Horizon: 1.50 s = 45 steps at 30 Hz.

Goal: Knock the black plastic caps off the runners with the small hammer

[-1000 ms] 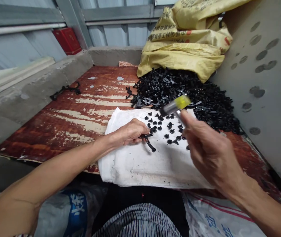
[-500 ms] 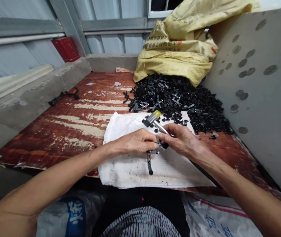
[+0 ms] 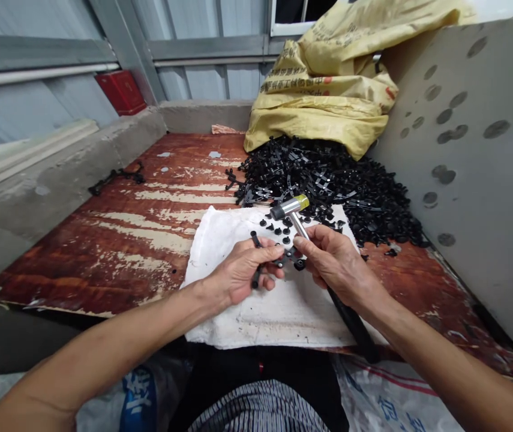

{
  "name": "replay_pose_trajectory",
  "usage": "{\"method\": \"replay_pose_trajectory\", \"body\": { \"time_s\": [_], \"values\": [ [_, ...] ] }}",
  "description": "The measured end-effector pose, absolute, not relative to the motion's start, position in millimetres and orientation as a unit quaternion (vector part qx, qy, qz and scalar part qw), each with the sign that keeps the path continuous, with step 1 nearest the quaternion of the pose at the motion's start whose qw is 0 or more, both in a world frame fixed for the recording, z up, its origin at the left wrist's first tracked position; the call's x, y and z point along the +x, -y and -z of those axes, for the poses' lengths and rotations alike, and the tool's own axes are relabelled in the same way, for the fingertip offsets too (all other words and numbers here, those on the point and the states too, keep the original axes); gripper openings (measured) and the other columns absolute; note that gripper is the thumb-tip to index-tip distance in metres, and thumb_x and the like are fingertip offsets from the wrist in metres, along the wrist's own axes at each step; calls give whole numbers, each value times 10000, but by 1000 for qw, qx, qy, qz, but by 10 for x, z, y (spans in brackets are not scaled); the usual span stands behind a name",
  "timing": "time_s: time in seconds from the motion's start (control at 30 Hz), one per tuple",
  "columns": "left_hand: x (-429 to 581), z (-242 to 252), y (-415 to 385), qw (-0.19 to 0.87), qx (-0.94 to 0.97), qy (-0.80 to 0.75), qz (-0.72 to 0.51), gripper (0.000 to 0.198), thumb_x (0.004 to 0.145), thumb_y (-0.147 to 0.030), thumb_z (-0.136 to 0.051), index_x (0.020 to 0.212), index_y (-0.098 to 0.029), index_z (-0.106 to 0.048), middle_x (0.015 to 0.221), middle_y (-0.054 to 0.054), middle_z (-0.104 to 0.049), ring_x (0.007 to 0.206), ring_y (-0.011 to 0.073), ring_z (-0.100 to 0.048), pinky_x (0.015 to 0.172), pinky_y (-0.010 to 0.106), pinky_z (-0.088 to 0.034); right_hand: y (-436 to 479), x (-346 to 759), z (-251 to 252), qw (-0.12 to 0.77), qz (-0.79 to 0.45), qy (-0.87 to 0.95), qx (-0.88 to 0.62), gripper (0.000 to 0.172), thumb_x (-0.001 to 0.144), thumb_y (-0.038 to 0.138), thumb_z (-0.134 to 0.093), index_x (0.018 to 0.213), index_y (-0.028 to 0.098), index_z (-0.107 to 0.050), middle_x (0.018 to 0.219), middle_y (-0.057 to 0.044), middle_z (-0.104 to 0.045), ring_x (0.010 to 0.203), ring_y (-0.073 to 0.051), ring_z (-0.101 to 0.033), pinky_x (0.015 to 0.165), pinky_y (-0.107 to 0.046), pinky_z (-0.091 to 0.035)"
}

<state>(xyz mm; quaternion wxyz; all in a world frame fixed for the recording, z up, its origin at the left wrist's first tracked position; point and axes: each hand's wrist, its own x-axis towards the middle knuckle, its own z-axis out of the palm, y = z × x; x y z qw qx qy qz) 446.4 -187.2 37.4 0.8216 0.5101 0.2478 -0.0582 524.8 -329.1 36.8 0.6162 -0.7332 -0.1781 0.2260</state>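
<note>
My left hand (image 3: pixel 248 269) is closed round a black jointed plastic bracket (image 3: pixel 288 257) with curved arms, held above a white cloth (image 3: pixel 220 321). Silver rivet-like dots show on the bracket, and one arm end pokes out on each side of my fingers. Gripped in my right hand (image 3: pixel 335 258) is a mallet (image 3: pixel 296 221) with a grey-black and yellow head, a metal shaft and a black handle. Its head points away from me. My right fingertips are close to the bracket's right end; whether they touch it I cannot tell. Small black plastic pegs (image 3: pixel 278 231) lie on the cloth beyond my hands.
A large heap of black plastic parts (image 3: pixel 310 174) spreads at the back right, under a yellow woven sack (image 3: pixel 319 114). A spotted panel (image 3: pixel 472 180) borders the right. Two or so dark brackets (image 3: pixel 119 174) lie by the left ledge on the worn red-brown board (image 3: pixel 116 240).
My left hand has turned palm-up and lifted the bracket off the cloth, shifting slightly left. The mallet's head has moved a little right, and its handle now hangs lower past my right hand.
</note>
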Motion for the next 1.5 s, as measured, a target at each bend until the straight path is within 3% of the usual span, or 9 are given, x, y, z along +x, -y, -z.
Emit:
{"method": "replay_pose_trajectory", "body": {
  "time_s": [0.23, 0.7, 1.07, 1.23, 1.37, 1.5],
  "values": [
    [4733, -368, 1696, 764, 576, -289, 33, 209, 829, -45, -605, 663, -141, -522, 488, -55, -477, 334, 8, -372, 310, 146, -192, 3657, 5175, -260, 647, -201, 149, -720, 338, 801, 532, -652, 781, 224, -514, 541, 84, -391, 390, -59, -296, 328, -187, -245],
    [4901, -359, 1696, 719, 618, -315, 44, 227, 819, -34, -613, 622, -116, -533, 465, -56, -431, 319, 5, -327, 315, 155, -163, 3813, 5081, -104, 679, -232, 106, -688, 360, 763, 533, -693, 815, 215, -531, 628, 67, -479, 404, -45, -350, 310, -161, -286],
    [4945, -364, 1715, 714, 618, -328, 43, 225, 818, -27, -617, 631, -115, -531, 496, -42, -477, 318, -6, -320, 319, 154, -144, 3820, 5099, -76, 688, -234, 110, -678, 353, 760, 519, -696, 801, 208, -532, 622, 61, -503, 398, -43, -353, 300, -154, -291],
    [4954, -372, 1724, 701, 629, -333, 47, 205, 820, -34, -618, 640, -108, -553, 543, 2, -575, 316, -10, -313, 318, 166, -140, 3837, 5095, -76, 688, -237, 116, -676, 339, 778, 514, -676, 804, 215, -517, 617, 64, -485, 397, -48, -343, 300, -159, -281],
    [4960, -382, 1725, 684, 655, -317, 48, 209, 815, -32, -604, 626, -107, -557, 573, 37, -636, 309, -8, -302, 314, 176, -140, 3849, 5095, -111, 650, -231, 137, -711, 297, 836, 501, -602, 814, 218, -514, 608, 59, -471, 399, -62, -338, 311, -180, -291],
    [4982, -392, 1706, 659, 682, -313, 54, 215, 798, -28, -603, 611, -113, -537, 552, 35, -630, 307, -4, -296, 321, 183, -136, 3842, 5144, -154, 524, -107, 264, -803, 189, 905, 350, -503, 960, 203, -609, 654, 2, -581, 526, -125, -532, 453, -227, -461]
  ]
}}
